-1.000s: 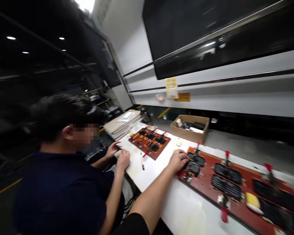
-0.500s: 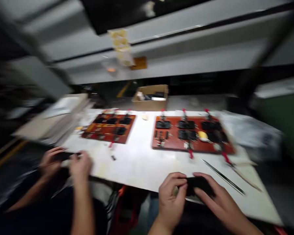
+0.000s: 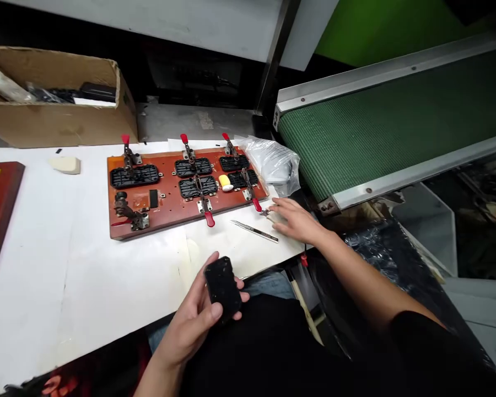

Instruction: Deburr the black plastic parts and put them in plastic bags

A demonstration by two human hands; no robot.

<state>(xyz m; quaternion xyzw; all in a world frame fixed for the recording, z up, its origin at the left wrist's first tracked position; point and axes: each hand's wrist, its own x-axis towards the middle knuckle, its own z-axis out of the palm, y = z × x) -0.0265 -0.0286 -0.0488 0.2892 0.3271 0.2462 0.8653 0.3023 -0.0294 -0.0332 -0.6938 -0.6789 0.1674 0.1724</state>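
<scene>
My left hand [image 3: 198, 314] is closed around a small black plastic part [image 3: 222, 288], held just off the near edge of the white table [image 3: 66, 275]. My right hand [image 3: 294, 218] reaches out to the table's right end, fingers stretched flat over a small tool there, next to a thin metal blade [image 3: 254, 230]. A red-brown fixture board [image 3: 169, 207] with red-handled toggle clamps lies in front, holding several black grille-like parts and one yellow piece [image 3: 225, 182].
A cardboard box [image 3: 62, 118] with dark parts stands at the back left. A clear plastic bag [image 3: 273, 160] lies by the board's right end. A green conveyor belt [image 3: 380, 116] runs off to the right. Another red board's edge [image 3: 0, 204] shows at far left.
My view swung right, away from the co-worker, who is out of sight now. My right hand let go of the black part and reached to the table's right end; my left hand keeps it.
</scene>
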